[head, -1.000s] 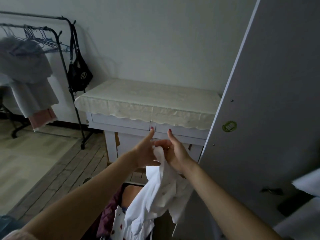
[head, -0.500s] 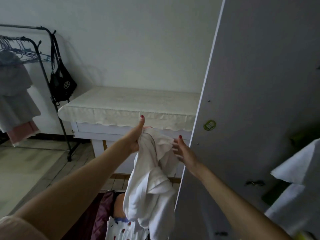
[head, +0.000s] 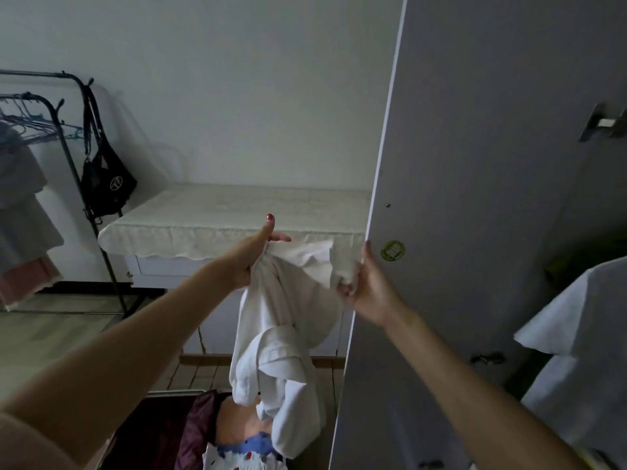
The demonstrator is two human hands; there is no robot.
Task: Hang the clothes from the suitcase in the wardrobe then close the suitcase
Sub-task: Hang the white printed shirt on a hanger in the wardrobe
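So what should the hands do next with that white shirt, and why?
Probably spread it wider and find the collar. Both hands, left and right, grip the white shirt's top edge, but it hangs bunched and twisted, with no hanger in it. It likely needs straightening before going into the open wardrobe.

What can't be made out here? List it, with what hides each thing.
Head view only:
- Suitcase: cut off by the bottom edge and covered by clothes; its lid is unseen.
- Wardrobe interior: hidden behind the open door; no rail shows.
- White garment: bunched between left hand and right hand, so its type is unclear.
- Rack: cut off by the left edge.
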